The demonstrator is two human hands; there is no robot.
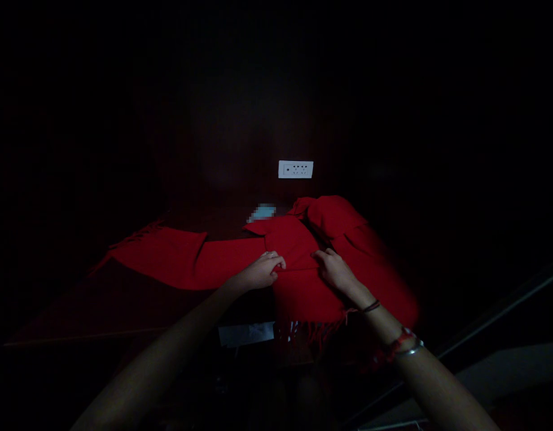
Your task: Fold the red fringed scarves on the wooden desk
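A red fringed scarf [231,257] lies across a dark table, its left end stretched out flat and its right part folded and bunched. My left hand [262,270] pinches the cloth near the middle, a ring on one finger. A short way to the right, my right hand [336,269] grips the same scarf along a fold, fingertips closed on the fabric. Between the two hands the cloth runs nearly level. Below them a fringed end hangs over the table's front edge. The bunched part of the cloth rises behind and beside my right hand.
Behind the scarf lies a light-blue blurred item [262,212] on the dark tabletop [222,222]. A white socket panel [295,169] is fixed to the wall. A pale flat piece [246,334] shows under the front edge. Most of the surroundings are too dark to make out.
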